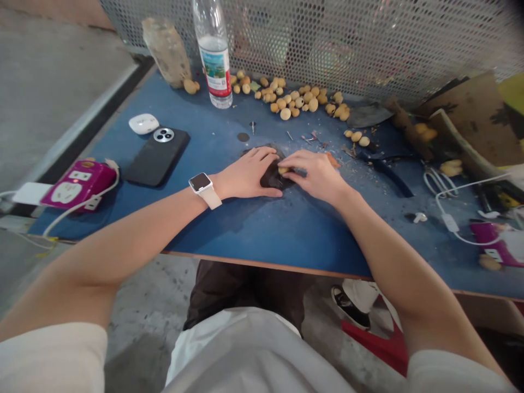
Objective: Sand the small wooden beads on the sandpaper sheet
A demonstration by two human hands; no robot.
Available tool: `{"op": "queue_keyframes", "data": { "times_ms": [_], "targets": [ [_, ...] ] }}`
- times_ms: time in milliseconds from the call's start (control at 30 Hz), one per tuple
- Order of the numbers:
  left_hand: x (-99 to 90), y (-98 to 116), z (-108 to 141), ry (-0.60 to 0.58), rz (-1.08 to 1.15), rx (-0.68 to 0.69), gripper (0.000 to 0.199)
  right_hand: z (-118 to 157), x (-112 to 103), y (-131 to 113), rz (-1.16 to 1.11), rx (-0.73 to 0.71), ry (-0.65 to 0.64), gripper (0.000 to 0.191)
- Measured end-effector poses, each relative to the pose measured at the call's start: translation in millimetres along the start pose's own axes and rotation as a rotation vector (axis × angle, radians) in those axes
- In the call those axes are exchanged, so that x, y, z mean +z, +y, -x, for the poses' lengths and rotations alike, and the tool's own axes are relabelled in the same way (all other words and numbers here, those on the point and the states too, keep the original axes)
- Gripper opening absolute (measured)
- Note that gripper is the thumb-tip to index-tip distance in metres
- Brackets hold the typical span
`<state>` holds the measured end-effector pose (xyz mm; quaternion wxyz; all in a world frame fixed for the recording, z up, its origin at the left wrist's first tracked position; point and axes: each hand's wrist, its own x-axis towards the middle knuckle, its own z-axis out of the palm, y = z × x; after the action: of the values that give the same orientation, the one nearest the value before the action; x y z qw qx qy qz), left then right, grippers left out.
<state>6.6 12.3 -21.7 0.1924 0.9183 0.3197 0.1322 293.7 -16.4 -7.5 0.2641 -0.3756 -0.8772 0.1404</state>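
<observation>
Both hands are close together at the middle of the blue table. My left hand (pixel 254 173), with a white smartwatch (pixel 200 183) on its wrist, bends round a dark object (pixel 271 176), thumb on the near side and fingers on the far side. The dark object's kind is unclear, as the hand covers much of it. Between thumb and fingertips, my right hand (pixel 313 173) pinches a small tan nut-like piece (pixel 283 170) against or just over the dark object. Similar tan round pieces (pixel 295 101) lie in a heap behind the hands.
A water bottle (pixel 215 65) and a cloudy jar (pixel 167 52) stand at the back left. Left are a phone (pixel 158 157), a white earbud case (pixel 143 124) and a purple power strip (pixel 77 185). Dark-handled pliers (pixel 388 173), scissors (pixel 438 180) and cables lie right. Perforated metal (pixel 327 43) borders the back.
</observation>
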Motion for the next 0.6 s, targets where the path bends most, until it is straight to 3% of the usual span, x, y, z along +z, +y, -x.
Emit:
{"op": "queue_keyframes", "data": {
  "times_ms": [167,333,500,600],
  "targets": [
    [1.4,-1,-4,-0.002,0.0,-0.004,0.111,-3,-2,-3,-0.002,-0.052,-0.11,0.02],
    [3.3,-6,-6,0.017,0.0,0.03,0.107,-6,2,-4,0.026,-0.028,-0.025,0.023],
    [3.7,-7,-6,0.026,-0.005,0.013,0.106,-5,5,-9,0.001,-0.052,-0.117,0.02],
    [3.4,-5,-6,0.02,-0.005,0.006,0.105,-8,11,-11,0.029,0.003,-0.038,0.022]
  ]
}}
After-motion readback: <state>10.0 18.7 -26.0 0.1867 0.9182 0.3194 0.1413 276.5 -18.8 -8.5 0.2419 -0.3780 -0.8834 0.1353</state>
